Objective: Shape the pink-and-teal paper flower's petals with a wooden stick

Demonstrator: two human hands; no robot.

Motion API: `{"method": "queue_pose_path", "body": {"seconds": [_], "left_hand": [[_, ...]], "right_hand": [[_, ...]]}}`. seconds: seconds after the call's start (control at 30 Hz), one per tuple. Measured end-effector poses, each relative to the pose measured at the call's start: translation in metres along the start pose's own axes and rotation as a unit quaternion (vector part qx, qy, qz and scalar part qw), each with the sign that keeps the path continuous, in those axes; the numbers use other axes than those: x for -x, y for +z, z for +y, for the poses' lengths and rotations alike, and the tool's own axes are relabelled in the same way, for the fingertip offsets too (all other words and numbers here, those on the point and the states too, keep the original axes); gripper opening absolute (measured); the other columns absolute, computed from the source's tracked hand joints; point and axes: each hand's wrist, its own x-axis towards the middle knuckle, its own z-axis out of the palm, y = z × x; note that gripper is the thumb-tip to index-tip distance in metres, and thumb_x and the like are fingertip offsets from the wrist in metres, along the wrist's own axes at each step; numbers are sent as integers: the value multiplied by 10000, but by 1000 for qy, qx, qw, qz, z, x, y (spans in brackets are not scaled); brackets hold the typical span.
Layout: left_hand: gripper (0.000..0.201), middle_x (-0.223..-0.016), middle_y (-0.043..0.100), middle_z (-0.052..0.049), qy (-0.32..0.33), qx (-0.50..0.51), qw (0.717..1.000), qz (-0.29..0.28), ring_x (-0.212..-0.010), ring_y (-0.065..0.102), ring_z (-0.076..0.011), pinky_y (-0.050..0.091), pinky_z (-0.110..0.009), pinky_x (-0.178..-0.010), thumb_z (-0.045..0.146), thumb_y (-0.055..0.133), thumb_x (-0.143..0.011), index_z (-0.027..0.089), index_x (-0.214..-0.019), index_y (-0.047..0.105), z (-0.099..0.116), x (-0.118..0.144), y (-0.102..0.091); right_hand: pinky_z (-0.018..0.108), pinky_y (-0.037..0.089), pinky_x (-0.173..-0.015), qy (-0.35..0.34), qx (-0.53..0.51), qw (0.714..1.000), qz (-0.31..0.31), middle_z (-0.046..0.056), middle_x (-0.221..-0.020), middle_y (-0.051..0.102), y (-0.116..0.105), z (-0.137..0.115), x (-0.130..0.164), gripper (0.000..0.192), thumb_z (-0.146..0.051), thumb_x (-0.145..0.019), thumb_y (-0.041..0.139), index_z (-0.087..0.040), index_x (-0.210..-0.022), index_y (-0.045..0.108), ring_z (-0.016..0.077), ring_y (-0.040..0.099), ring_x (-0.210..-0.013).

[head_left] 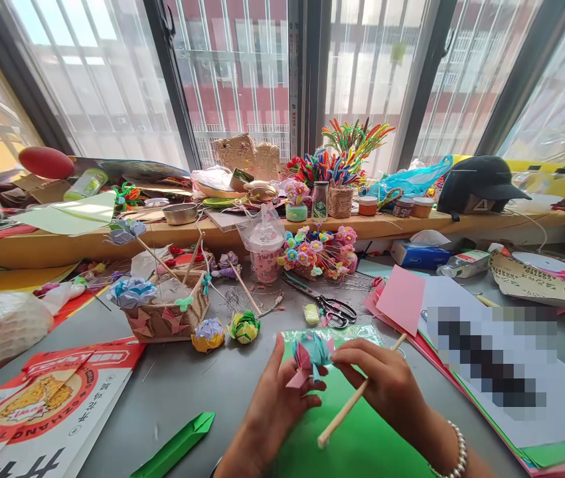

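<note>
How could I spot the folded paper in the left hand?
On the grey table lies a green sheet. Above it, the left hand holds the folded paper. Turquoise and pink set it apart from the nearby yellow-green flower.

Two hands (pixel 279 392) pictured, one paper flower (pixel 316 348) and one wooden stick (pixel 344 411) held, one beaded bracelet (pixel 463 448) worn, one pair of scissors (pixel 320 301), one black cap (pixel 476 182), one tissue box (pixel 416 255) seen

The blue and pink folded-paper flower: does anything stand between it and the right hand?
Nothing visible does: the right hand is at the edge of the flower. The pale wooden stick in that hand lies to one side.
</note>
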Motion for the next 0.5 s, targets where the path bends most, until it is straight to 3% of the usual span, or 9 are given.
{"method": "queue_pose_path", "body": {"seconds": [0.07, 0.13, 0.2, 0.23, 0.3, 0.37, 0.5], "left_hand": [[563, -728, 633, -59, 43, -24, 999, -22, -601, 572, -126, 437, -221, -551, 638, 480, -716, 107, -801, 646, 0, -6, -6], [613, -738, 631, -61, 127, -89, 988, 13, -610, 573, -148, 435, -240, -541, 677, 553, -613, 122, -865, 623, -1, -12, -11], [688, -732, 621, -45, 158, -117, 980, 31, -621, 573, -175, 429, -253, -529, 591, 734, -439, 146, -944, 593, -3, -15, -14], [682, -819, 623, -45, 193, -136, 971, 45, -705, 575, -181, 439, -254, -597, 476, 795, -441, 177, -1012, 572, -5, -14, -15], [633, -972, 608, -70, 313, -242, 912, 108, -870, 567, -218, 433, -280, -733, 353, 807, -499, 202, -1063, 563, -7, -11, -13], [596, -1028, 604, -87, 330, -271, 899, 100, -897, 573, -238, 438, -306, -763, 304, 798, -523, 205, -1063, 567, -9, -8, -11], [456, -964, 654, -98, 280, -216, 935, 30, -841, 609, -243, 475, -306, -710, 298, 773, -573, 181, -977, 597, -11, -8, -6]], "right_hand": [[220, 502, -586, 70, -22, 997, 21, 48, -744, 666, -4, 0, -3, 93, -168, -836, 529, -176, -833, 622, 151, 637, -677], [229, 497, -588, 143, -44, 988, 25, 49, -756, 669, -9, -2, -7, 89, -192, -815, 545, -177, -817, 633, 162, 631, -690], [219, 467, -534, 216, -55, 975, 12, 40, -733, 662, -13, -6, -9, 111, -218, -808, 544, -175, -791, 646, 153, 604, -635], [212, 434, -489, 249, -54, 967, 0, 28, -692, 648, -14, -7, -10, 123, -235, -804, 548, -174, -782, 653, 140, 572, -575], [205, 337, -414, 305, -48, 951, -35, -6, -580, 589, -15, -9, -11, 145, -273, -788, 568, -169, -756, 664, 108, 462, -458], [205, 276, -404, 342, -64, 934, -78, -25, -529, 538, -14, -10, -12, 165, -300, -768, 582, -162, -737, 667, 91, 387, -430], [206, 297, -456, 400, -162, 894, -124, -9, -601, 555, -11, -10, -12, 212, -344, -752, 578, -143, -740, 645, 104, 426, -507]]}}
